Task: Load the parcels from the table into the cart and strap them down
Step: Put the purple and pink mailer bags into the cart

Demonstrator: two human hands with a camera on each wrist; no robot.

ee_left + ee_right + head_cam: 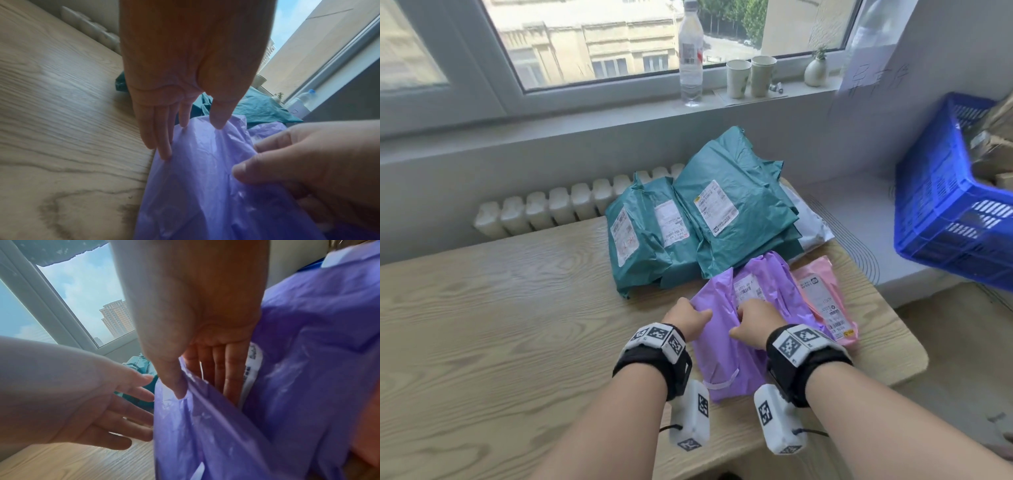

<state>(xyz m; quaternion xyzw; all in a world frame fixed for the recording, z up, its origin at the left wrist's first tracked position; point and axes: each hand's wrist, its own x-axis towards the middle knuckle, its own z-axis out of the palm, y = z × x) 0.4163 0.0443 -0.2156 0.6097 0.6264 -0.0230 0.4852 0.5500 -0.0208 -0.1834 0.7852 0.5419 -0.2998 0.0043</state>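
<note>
Shipping labels [715, 207] on the parcels [760, 226] and handwritten characters [876, 80] on the hanging sheet [876, 41]: all too blurred to read

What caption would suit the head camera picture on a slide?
Left hand touches and right hand pinches the purple parcel on the table, teal parcels behind it.

The table [500, 325] is light wood-grain with rounded corners. All the parcels lie on its right half. A teal parcel [640, 240] sits at the far edge, label up. Its right side is overlapped by a larger teal parcel [732, 212], which lies toward the far right corner. A white parcel [813, 222] shows from under that one's right side. Nearer the front edge lies a crumpled purple parcel [726, 353], its far end touching the larger teal one. A pink parcel [825, 301] lies against its right side, close to the right edge.
</note>
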